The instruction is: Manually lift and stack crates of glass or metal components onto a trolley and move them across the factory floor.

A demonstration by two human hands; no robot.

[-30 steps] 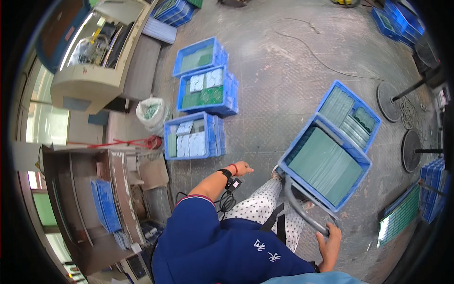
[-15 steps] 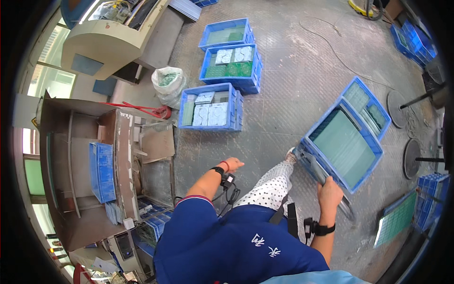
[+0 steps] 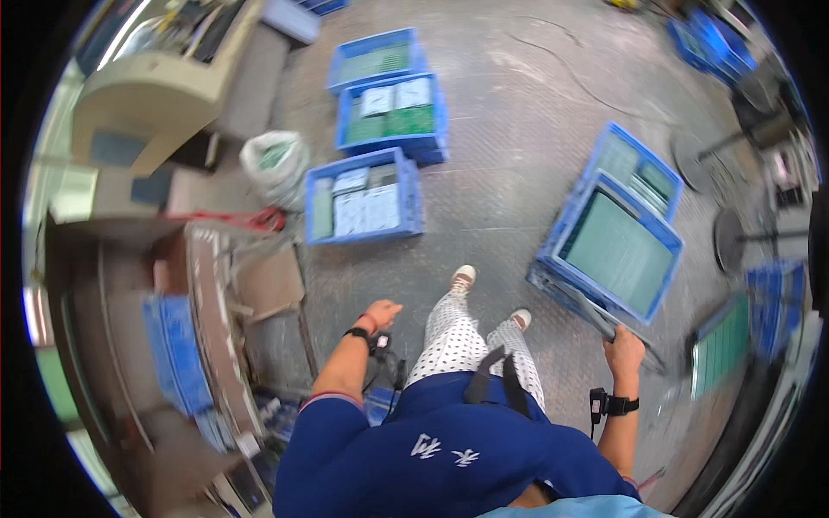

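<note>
My right hand (image 3: 623, 351) is closed around a grey curved handle (image 3: 596, 314) beside a blue crate (image 3: 663, 287). Large flat greenish sheets (image 3: 620, 255) fill this crate. Behind it, touching, is a second blue crate (image 3: 646, 147) with more sheets and boards inside; whatever carries the crates is hidden. Away to the left, my left hand (image 3: 381, 315) hangs above the floor, holding nothing, its fingers loosely stretched and slightly blurred. Both wrists wear black straps with small devices. My feet stand between the hands.
On the left stand several blue crates (image 3: 420, 203) of green boards and pale packs, a white sack (image 3: 276, 168) and a brown cabinet (image 3: 78, 285). Round black stand bases (image 3: 730, 242) and a leaning green panel (image 3: 721, 350) flank the right. A cable (image 3: 561, 73) crosses the floor.
Both feet now show, at a new stance. The view has shifted, and my right arm stretches farther out with the handle still gripped. The left hand has swung slightly left.
</note>
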